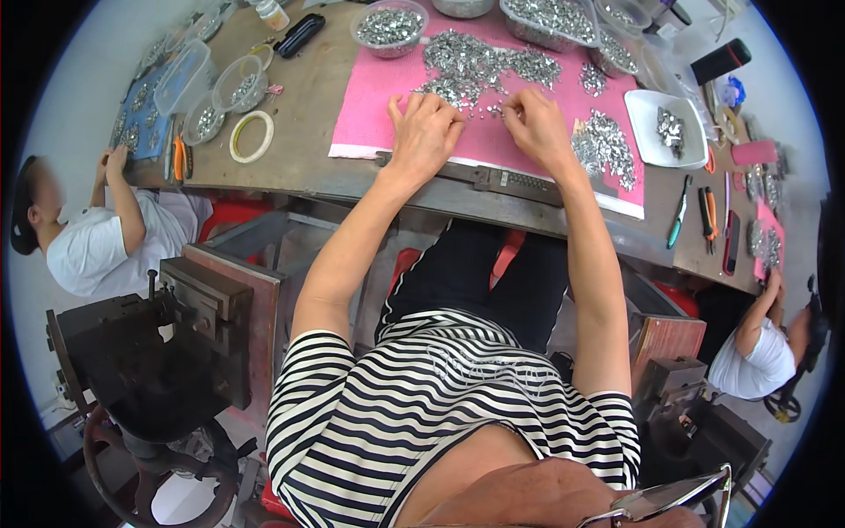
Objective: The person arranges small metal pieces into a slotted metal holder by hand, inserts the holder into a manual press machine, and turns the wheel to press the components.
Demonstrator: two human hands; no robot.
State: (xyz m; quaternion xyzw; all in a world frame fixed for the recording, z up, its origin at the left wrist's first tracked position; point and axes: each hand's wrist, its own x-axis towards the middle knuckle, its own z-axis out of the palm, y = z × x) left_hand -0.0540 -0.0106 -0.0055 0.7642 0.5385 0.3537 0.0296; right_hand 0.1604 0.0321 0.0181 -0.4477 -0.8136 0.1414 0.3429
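Observation:
A heap of small shiny silver metal pieces (458, 63) lies on a pink ribbed mat (370, 114). At the near edge of this heap, my left hand (424, 132) rests palm down with bent fingers, its little finger standing apart from the others. A gap shows between its thumb and forefinger, and I see nothing held there. Close by on the right, my right hand (539, 130) has thumb and forefinger drawn together in a pinch over a few loose pieces. Whatever sits between those fingertips is too small to make out. A second pile of silver pieces (606, 150) lies beside my right wrist.
Clear tubs (387, 28) of metal pieces line the back. A white tray (647, 132) stands right of the mat, near orange-handled pliers (708, 216) and a toothbrush (679, 211). A tape roll (252, 137) lies left. Co-workers (106, 229) sit at either side; a dark machine (158, 352) stands lower left.

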